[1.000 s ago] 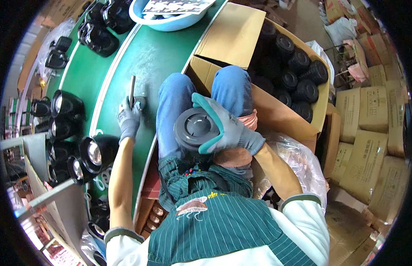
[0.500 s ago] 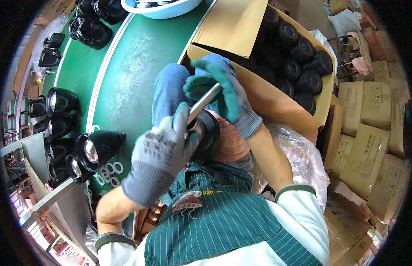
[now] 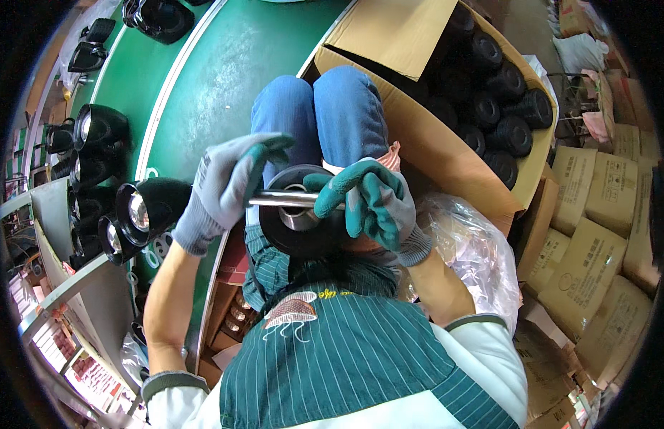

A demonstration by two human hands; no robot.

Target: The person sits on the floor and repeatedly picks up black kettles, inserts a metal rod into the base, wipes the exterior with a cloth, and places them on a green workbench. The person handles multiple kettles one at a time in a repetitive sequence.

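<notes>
Black disc, round and matte like moulded plastic or metal, is sitting over the person's lap, just below the knees in blue denim. A shiny cup-shaped metal piece is showing at its centre. Lying across its top is a smooth silver metal rod, running roughly level.

The left hand, in a grey knitted glove with green rubbery fingertips, is closing around the left end of the rod, fingers curled over it. The right hand, in a green coated glove with a grey knit cuff, is clamping the right side of the disc, its thumb pressing onto the rod.

Just beside the knees, an open brown cardboard box is holding rows of round black ribbed parts, packed close together. A crinkled clear plastic bag is lying against the box by the right forearm. Farther right, sealed tan cartons are standing stacked, each carrying small dark printed marks on its face; the print is too small to make out.

To the left, a smooth green table with a pale edge strip is curving away. Along its left side, black lamp housings with glossy reflective lenses are crowding together. The person is wearing a dark green apron with thin pale stripes.
</notes>
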